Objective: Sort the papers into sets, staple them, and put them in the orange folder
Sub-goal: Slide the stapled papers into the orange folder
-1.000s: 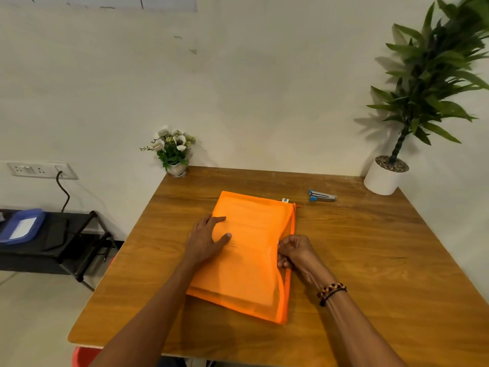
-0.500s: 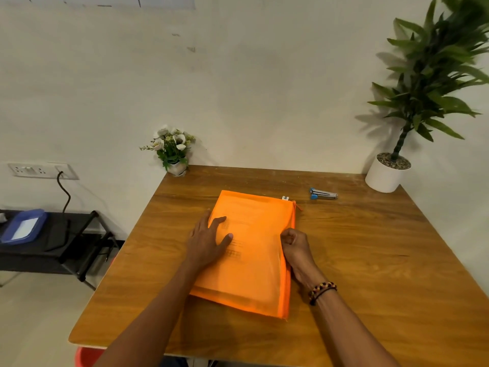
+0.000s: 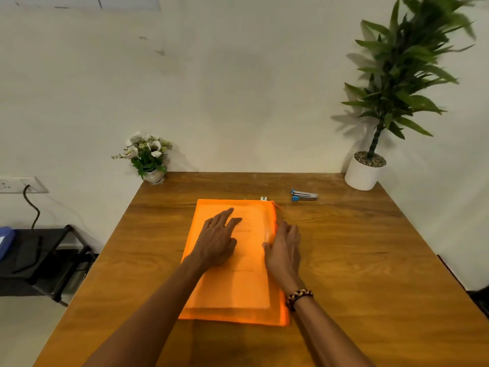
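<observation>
Table (image 3: 344,260): wood-grain top, warm brown, smooth with a soft sheen. Orange folder (image 3: 254,311): thin translucent plastic or mesh-like sheet, lightly glossy, with pale paper sheets (image 3: 248,282) showing through it and a stitched-looking orange edge along its right side; stapler (image 3: 304,195): bright metal body with blue plastic end. Plant pot (image 3: 361,174): white, smooth and matt, topped with rough gravel; small flower pot (image 3: 153,176): white, glazed-looking; wall (image 3: 238,88): matt off-white paint, slightly scuffed; bracelet (image 3: 299,298): braided beads or cord, which one unclear.
</observation>
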`<state>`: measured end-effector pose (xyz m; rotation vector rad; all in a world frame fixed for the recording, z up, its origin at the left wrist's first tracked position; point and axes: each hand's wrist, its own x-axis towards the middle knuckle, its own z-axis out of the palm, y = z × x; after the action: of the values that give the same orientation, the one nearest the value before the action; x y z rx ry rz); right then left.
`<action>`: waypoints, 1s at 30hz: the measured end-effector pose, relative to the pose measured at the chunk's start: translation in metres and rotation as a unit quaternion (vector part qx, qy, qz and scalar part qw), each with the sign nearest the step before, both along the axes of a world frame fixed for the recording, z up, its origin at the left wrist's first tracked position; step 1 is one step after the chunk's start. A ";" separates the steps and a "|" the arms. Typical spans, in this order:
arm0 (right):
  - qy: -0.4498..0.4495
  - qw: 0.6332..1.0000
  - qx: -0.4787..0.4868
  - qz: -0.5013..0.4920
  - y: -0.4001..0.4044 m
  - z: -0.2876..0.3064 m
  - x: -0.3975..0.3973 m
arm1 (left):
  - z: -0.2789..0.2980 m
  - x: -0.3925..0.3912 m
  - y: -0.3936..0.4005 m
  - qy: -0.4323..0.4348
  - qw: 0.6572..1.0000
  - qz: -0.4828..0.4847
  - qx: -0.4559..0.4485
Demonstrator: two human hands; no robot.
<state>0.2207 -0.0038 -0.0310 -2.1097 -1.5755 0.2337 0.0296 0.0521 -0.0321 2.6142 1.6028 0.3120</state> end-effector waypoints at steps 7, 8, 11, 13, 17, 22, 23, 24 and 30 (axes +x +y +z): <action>0.020 0.995 -0.076 0.065 0.047 0.012 0.026 | -0.005 0.055 0.054 -0.032 0.997 -0.049 -0.044; 0.024 0.995 -0.067 0.072 0.054 0.012 0.030 | -0.008 0.060 0.057 -0.023 0.997 -0.053 -0.046; 0.021 0.995 -0.070 0.065 0.079 0.017 0.042 | -0.016 0.070 0.062 0.006 0.997 -0.056 -0.054; -0.002 0.995 -0.083 0.064 0.094 0.020 0.047 | -0.019 0.074 0.064 0.011 0.998 -0.046 -0.051; -0.085 0.991 -0.061 0.086 0.113 0.015 0.049 | -0.013 0.081 0.076 0.000 0.998 -0.011 -0.060; -0.103 0.990 -0.044 0.089 0.125 0.014 0.047 | -0.015 0.088 0.092 0.059 0.996 -0.016 -0.060; -0.118 0.987 -0.038 0.101 0.125 0.013 0.048 | -0.016 0.087 0.093 0.069 0.996 -0.022 -0.061; -0.140 0.982 -0.030 0.123 0.125 0.012 0.050 | -0.016 0.086 0.095 0.078 0.995 -0.026 -0.059; -0.257 0.928 0.019 0.269 0.094 0.018 0.066 | -0.012 0.089 0.095 0.087 0.994 -0.022 -0.055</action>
<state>0.2862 0.0907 -0.0129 -1.7411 -2.4319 -0.1933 0.1190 0.1468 -0.0438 2.6519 1.5579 -0.0078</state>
